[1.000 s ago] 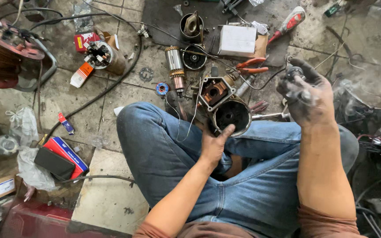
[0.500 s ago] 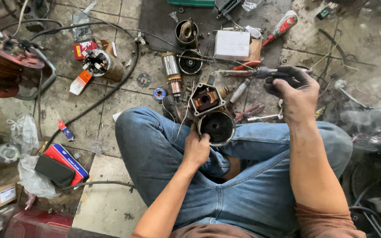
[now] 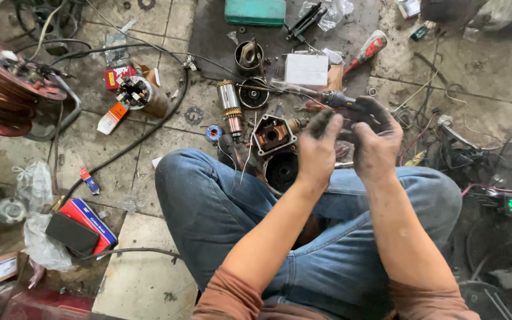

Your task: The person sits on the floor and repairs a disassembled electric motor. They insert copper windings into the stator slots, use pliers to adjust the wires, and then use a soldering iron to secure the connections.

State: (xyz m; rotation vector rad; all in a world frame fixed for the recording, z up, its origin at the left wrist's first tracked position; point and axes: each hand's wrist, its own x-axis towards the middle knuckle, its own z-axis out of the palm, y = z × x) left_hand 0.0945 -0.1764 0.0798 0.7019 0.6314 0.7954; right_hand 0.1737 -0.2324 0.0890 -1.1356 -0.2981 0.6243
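A screwdriver [image 3: 327,96] with a dark handle is held in the right hand [image 3: 377,145], fingers wrapped round the handle; its shaft runs left, out over the clutter on the floor. The left hand [image 3: 317,148] is raised just beside the right, fingers loosely curled with the tips at the handle end; whether anything is pinched there cannot be told, the fingers are too grimy and bunched. Both hands are blackened with grease and are held above the knees of a person sat cross-legged in blue jeans [image 3: 220,207].

Just below the left hand a round black motor housing [image 3: 281,172] is propped against the leg, open end up. Touching it on the upper left, a squarish motor end plate [image 3: 274,135] with copper windings is seen. Left of that, a wound rotor [image 3: 230,106] lies upright on the tiles, with a small blue tape roll [image 3: 213,133] just beside it.

Further up, a white box [image 3: 307,69], a red-handled tool [image 3: 367,50] and a green case [image 3: 255,12] are laid out on the dark patch of floor. A large spool of copper wire [image 3: 7,89] is seen at far left, well apart from the hands. A red and blue carton [image 3: 90,222] with a black pouch [image 3: 71,233] on it lies at lower left
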